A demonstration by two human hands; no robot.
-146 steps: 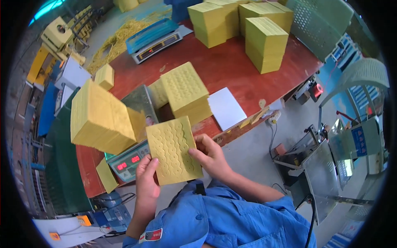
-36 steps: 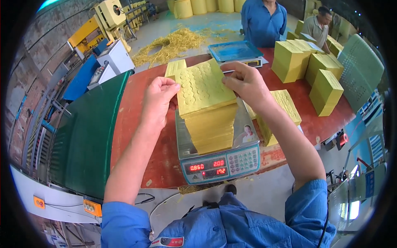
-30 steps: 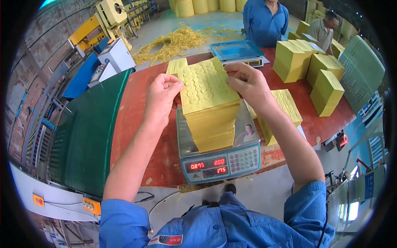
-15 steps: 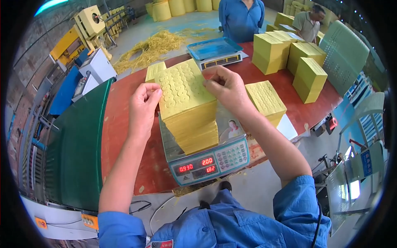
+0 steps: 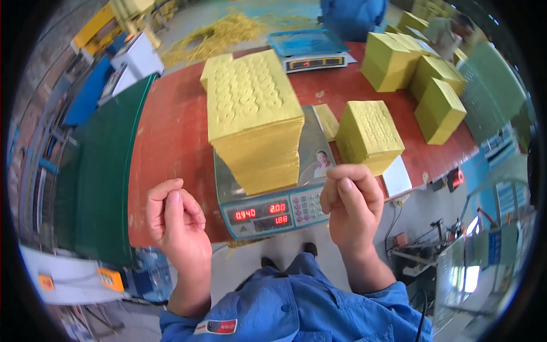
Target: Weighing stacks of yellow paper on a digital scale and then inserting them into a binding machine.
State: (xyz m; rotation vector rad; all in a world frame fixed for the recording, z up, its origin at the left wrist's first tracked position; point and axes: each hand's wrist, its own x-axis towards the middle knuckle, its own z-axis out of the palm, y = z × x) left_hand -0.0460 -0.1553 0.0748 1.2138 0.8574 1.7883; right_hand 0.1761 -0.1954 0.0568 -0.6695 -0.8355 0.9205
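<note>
A tall stack of yellow embossed paper sheets [image 5: 254, 102] stands on a digital weighing scale [image 5: 259, 218], whose red displays are lit. My left hand [image 5: 180, 225] is raised at the scale's near left corner, thumb brought in against curled fingers, and I see nothing in it. Over the near right corner of the scale is my right hand [image 5: 354, 208], likewise closed, thumb against the forefinger and no object showing. Neither hand touches the stack. Right of the scale sits a shorter stack of yellow paper [image 5: 370, 134].
The red table [image 5: 165, 137] also bears a second scale with a blue tray [image 5: 307, 44] and several yellow paper blocks [image 5: 387, 62] at the far right. A green surface [image 5: 99, 188] adjoins on the left. Two people are beyond the table.
Both hands have left the top edges of the tall stack and drawn back toward me. The scale's lit readings have changed slightly. My view has shifted, too.
</note>
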